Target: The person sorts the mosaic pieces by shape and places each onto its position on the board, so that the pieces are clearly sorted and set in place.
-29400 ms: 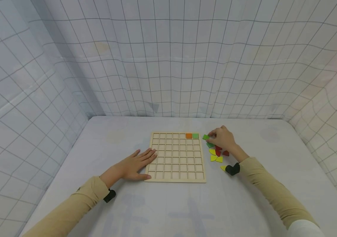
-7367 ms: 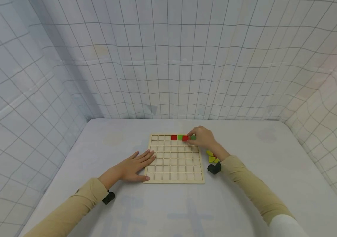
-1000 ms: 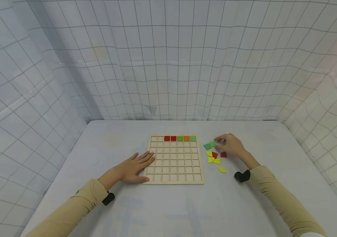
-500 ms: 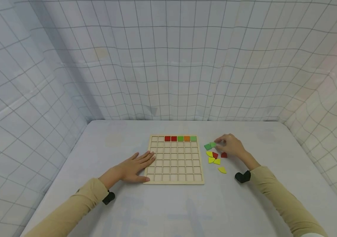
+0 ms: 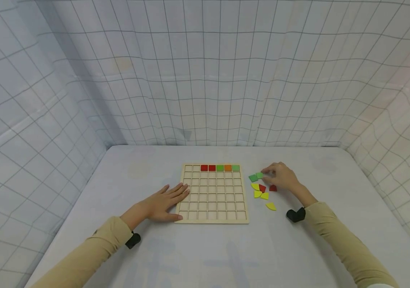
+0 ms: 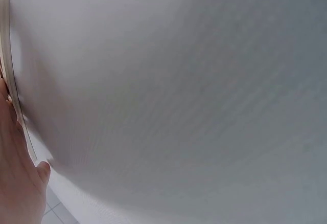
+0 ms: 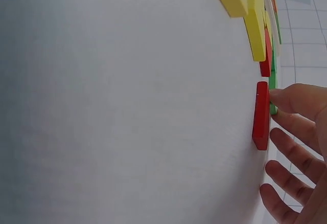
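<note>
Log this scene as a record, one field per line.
Left hand: spread flat over the left edge of the wooden board
Right hand: pinches the loose light green tile
Board's far row, left to right: two red tiles, green tile, orange tile, pale green tile
Right of board: also a darker green tile, two red pieces, four yellow pieces

A screened-off booth [image 5: 21, 104]: grid-patterned sheets [image 5: 212, 68] hang beyond the hands [image 5: 161, 203] [image 5: 280, 176] and to either side, enclosing the pale worktop [image 5: 205, 252] beneath them.

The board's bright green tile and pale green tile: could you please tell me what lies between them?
The head view shows an orange tile between the bright green tile and the pale green tile.
</note>
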The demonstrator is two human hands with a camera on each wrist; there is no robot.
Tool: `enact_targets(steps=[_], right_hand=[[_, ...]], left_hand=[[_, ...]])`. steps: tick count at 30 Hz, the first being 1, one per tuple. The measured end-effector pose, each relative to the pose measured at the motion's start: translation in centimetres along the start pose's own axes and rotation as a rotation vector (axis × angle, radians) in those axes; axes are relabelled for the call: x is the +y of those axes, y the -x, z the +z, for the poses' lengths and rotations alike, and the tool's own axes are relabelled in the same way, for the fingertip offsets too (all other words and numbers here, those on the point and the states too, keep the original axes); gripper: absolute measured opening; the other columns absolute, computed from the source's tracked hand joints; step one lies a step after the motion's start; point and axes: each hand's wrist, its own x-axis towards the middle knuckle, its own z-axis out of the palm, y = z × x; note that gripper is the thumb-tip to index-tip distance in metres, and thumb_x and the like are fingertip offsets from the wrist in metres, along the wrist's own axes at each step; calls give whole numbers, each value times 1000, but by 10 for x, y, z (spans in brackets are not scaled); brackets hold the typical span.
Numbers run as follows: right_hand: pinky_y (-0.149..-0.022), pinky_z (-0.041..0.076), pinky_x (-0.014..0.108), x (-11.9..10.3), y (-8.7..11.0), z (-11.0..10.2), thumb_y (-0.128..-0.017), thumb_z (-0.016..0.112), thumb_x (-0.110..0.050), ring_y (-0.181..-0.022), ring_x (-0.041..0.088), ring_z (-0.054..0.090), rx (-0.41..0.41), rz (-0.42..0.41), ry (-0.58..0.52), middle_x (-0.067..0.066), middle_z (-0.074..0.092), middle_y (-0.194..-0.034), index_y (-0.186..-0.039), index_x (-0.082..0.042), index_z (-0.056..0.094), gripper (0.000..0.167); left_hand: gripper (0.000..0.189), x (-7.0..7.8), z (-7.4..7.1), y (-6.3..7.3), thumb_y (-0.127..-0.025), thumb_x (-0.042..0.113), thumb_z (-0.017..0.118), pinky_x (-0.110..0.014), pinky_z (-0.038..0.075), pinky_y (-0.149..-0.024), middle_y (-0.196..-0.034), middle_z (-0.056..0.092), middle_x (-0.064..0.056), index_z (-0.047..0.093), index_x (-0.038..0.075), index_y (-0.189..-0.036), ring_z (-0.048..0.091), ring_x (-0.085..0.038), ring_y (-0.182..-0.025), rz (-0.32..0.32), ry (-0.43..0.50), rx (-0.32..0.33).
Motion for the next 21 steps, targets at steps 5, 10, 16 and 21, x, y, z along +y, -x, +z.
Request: enact_targets(steps=[5, 10, 16, 21], right_hand=[[-75, 49, 41, 1, 1, 1, -84, 71, -23, -92, 25, 56, 0, 5, 11, 10, 70, -104, -105, -7, 74, 27], [-76, 50, 43, 1, 1, 0, -84, 72, -24, -92, 25, 57, -11, 17, 30, 9, 70, -105, -103, -7, 75, 26], [-78, 52, 44, 1, 1, -1, -83, 72, -25, -95, 25, 59, -13, 23, 36, 9, 70, -106, -103, -8, 75, 26], [-74, 51, 40, 0, 0, 0, -82, 73, -24, -90, 23, 59, 8, 21, 33, 9, 71, -102, -101, -8, 76, 25]], left_hand=[[85, 1, 1, 0, -92, 58, 50, -62, 12, -116, -162, 12, -12, 18, 10, -155, 11, -32, -150, -4, 10, -2], [85, 1, 1, 0, -92, 57, 51, -62, 12, -116, -162, 11, -12, 17, 10, -155, 11, -32, -150, -6, 11, -1], [85, 2, -1, 0, -92, 57, 51, -61, 12, -116, -162, 11, -12, 17, 11, -155, 11, -32, -150, -13, 8, -8], [85, 3, -2, 1, -92, 57, 51, -61, 13, -116, -162, 11, -11, 17, 11, -155, 11, -32, -150, -14, 3, -10]])
